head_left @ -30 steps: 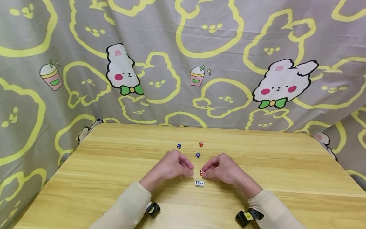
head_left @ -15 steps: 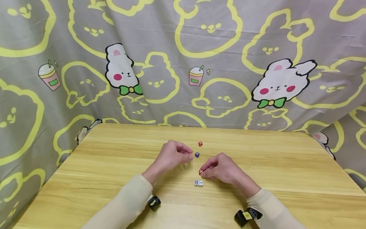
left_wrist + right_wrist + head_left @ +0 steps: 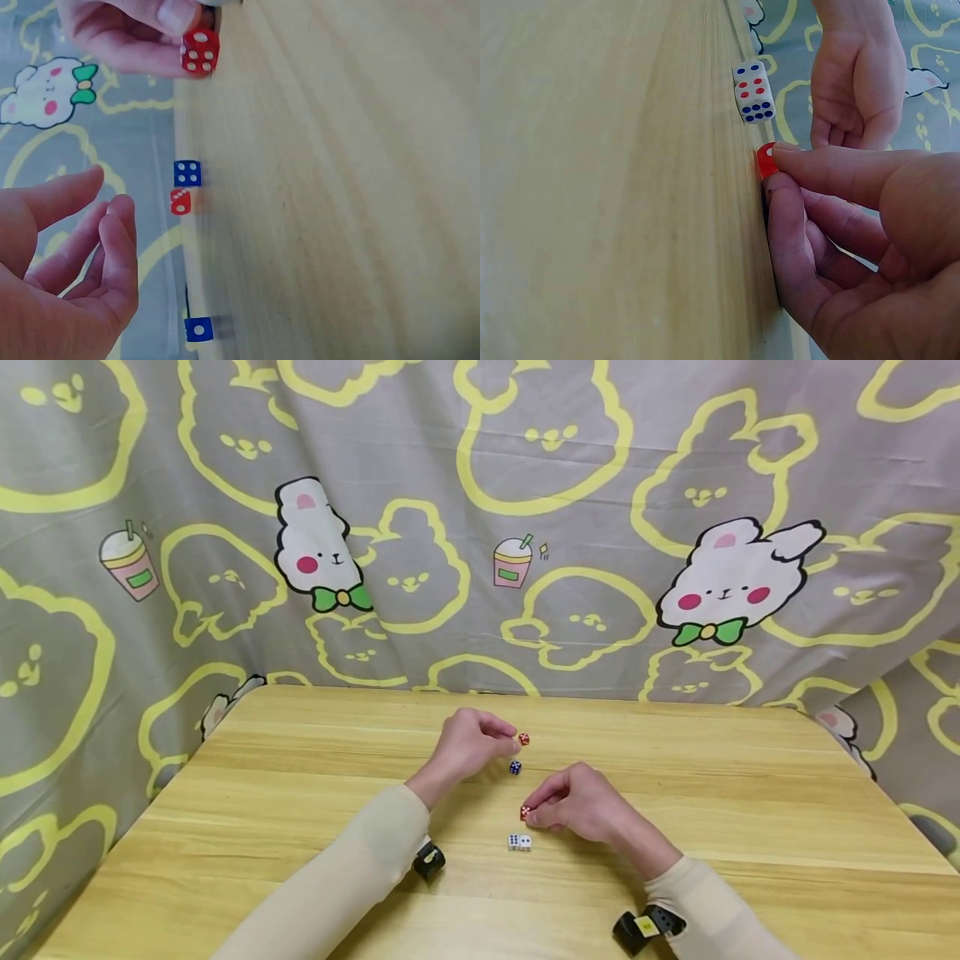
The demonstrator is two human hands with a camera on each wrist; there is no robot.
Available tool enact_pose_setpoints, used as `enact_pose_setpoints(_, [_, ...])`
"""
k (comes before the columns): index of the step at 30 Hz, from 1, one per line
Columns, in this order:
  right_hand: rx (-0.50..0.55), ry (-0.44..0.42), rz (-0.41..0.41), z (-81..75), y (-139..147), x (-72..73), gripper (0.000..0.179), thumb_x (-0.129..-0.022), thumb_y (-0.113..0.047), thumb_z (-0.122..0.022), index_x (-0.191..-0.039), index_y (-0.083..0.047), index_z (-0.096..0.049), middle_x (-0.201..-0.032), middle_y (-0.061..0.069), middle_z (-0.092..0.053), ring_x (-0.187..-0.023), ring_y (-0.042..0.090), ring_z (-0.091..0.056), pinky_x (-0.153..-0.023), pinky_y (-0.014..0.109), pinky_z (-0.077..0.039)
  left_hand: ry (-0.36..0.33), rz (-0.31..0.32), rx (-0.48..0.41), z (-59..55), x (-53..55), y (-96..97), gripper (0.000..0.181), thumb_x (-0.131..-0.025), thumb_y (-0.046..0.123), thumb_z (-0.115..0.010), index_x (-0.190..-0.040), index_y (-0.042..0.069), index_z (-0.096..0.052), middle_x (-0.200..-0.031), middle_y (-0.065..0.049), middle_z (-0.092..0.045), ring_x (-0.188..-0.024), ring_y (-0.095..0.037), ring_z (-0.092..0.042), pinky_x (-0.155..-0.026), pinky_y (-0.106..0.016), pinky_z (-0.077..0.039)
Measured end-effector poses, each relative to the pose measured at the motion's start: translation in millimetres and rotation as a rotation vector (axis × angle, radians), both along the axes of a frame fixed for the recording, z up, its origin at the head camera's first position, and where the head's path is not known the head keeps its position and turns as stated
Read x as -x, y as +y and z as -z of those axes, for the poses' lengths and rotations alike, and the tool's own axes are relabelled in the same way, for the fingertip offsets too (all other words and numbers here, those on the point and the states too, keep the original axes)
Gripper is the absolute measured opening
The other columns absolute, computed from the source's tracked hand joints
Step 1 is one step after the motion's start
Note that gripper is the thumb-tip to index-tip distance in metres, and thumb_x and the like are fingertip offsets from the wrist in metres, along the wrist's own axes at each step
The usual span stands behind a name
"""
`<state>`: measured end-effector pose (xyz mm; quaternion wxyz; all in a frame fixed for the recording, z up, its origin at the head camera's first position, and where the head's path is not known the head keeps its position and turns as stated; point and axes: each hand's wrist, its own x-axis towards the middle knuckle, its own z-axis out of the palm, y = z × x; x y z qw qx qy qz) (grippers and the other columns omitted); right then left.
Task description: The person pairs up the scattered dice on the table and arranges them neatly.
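Note:
My right hand [image 3: 581, 802] pinches a red die [image 3: 525, 813] between thumb and fingertips, low over the wooden table. Just in front of that hand, two white dice [image 3: 519, 842] sit side by side. Farther back, my left hand [image 3: 476, 743] has its fingertips beside another red die [image 3: 523, 739]; in the left wrist view a gap shows between thumb and fingers, with nothing held. A blue die [image 3: 515, 767] lies a little nearer than that red die. A second blue die [image 3: 199, 330], one dot showing, appears in the left wrist view; my left hand hides it in the head view.
The wooden table [image 3: 300, 810] stretches out on both sides of the hands. A grey curtain [image 3: 420, 460] with yellow outlines and white cartoon heads hangs behind its far edge. Black wrist cameras [image 3: 430, 862] are strapped below both sleeves.
My left hand has moved away from the white dice, forward and slightly right, to beside the far red die, covering the left blue die from view. My right hand keeps its pinch on its red die.

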<state>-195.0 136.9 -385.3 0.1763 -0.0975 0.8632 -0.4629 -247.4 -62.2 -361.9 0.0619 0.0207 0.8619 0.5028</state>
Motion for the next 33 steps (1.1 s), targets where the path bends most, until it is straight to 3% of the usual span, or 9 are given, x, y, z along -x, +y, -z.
enact_pose_setpoints(16, [0.019, -0.004, -0.014, 0.6, 1, 0.1, 0.012, -0.085, -0.013, -0.089, -0.095, -0.008, -0.084, -0.089, 0.004, -0.082, -0.071, 0.011, -0.068, -0.067, 0.031, -0.058, -0.029, -0.013, 0.121, 1.7, 27.9, 15.2, 0.015, -0.081, 0.014, -0.093, -0.091, 0.011, -0.083, -0.099, -0.003, -0.079, -0.091, -0.017, -0.065, -0.076, -0.025, -0.050])
enact_pose_setpoints(33, [0.014, -0.009, -0.022, -1.2, 1, 0.7, 0.011, -0.086, -0.012, -0.087, -0.095, -0.008, -0.084, -0.088, 0.004, -0.082, -0.071, 0.012, -0.069, -0.067, 0.030, -0.058, -0.030, 0.013, 0.190, 9.6, 39.5, 23.4, 0.015, -0.076, 0.009, -0.095, -0.087, 0.010, -0.084, -0.095, -0.005, -0.080, -0.091, -0.017, -0.064, -0.074, -0.023, -0.047])
